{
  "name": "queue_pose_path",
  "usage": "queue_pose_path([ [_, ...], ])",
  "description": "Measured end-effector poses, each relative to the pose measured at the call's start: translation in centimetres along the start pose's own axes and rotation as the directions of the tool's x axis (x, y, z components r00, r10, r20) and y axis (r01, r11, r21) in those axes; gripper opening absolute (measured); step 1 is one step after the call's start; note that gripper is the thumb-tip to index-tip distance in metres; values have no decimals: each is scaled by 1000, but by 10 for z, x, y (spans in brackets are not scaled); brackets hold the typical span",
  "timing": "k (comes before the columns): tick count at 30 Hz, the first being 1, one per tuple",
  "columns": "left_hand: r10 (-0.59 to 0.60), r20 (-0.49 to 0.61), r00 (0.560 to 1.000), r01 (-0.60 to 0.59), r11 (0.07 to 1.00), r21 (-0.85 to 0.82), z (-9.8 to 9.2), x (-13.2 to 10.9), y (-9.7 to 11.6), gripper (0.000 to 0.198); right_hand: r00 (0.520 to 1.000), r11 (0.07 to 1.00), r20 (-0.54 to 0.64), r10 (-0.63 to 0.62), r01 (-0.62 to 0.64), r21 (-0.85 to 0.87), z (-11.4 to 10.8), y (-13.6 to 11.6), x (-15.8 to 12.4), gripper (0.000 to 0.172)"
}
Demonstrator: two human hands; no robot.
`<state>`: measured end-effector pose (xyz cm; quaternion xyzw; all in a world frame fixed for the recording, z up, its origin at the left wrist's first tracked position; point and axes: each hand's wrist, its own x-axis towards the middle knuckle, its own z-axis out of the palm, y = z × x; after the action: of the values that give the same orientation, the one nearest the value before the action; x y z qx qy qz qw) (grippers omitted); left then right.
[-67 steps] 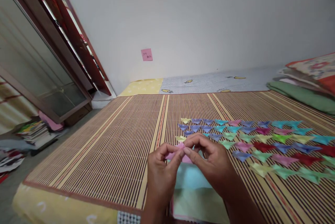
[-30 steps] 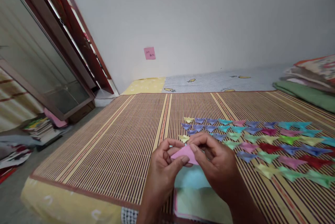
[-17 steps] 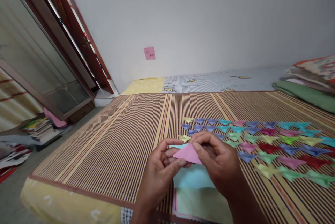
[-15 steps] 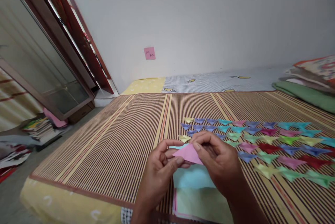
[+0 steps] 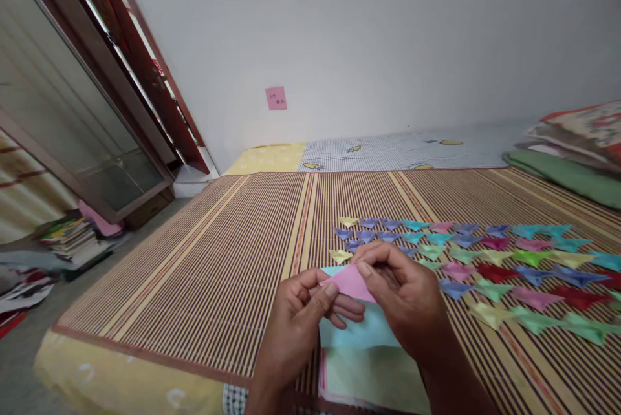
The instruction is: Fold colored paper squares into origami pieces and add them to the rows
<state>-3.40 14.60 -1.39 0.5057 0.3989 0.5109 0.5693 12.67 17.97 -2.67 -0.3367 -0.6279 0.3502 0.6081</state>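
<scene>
A folded pink paper (image 5: pixel 353 283) is held between my two hands, above a stack of coloured sheets (image 5: pixel 369 363) with light blue and pale green on top. My left hand (image 5: pixel 310 302) pinches its left corner between thumb and forefinger, the other fingers stretched out beneath. On the right side, the thumb and fingers of my right hand (image 5: pixel 398 286) close on the paper's upper right part. Rows of small folded paper shapes (image 5: pixel 533 276) in many colours lie on the striped mat (image 5: pixel 233 260), to the right of and behind my hands.
Folded bedding and a green cloth (image 5: pixel 557 172) lie at the right rear. A pink note (image 5: pixel 276 98) is stuck on the wall. Books (image 5: pixel 72 240) are stacked low at the left, near a glass-panelled door (image 5: pixel 82 98).
My left thumb and forefinger have closed on the paper's left corner, and the other left fingers have spread downward. My right hand has barely moved.
</scene>
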Motion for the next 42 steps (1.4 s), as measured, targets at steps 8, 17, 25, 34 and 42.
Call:
queue_pose_path([
  [8, 17, -24, 1000, -14, 993, 114, -3, -3, -1, 34, 1000, 999, -7, 13, -13, 32, 1, 1, 0, 11],
  [17, -26, 0, 1000, 26, 998, 53, -2, 6, -6, 23, 997, 998, 50, 58, -59, 28, 5, -3, -1, 14],
  [25, -28, -109, 994, 28, 1000, 0, 4, 6, -8, 20, 987, 984, 59, 152, -156, 81, 7, 0, -1, 13],
  [34, 82, -263, 961, -97, 994, -46, -3, 8, -14, 24, 906, 951, 297, 301, -307, -28, 2, 3, 1, 24],
  [42, 90, -296, 951, -109, 993, -49, -3, 9, -16, 25, 901, 937, 295, 319, -347, 47, 17, 3, -4, 27],
])
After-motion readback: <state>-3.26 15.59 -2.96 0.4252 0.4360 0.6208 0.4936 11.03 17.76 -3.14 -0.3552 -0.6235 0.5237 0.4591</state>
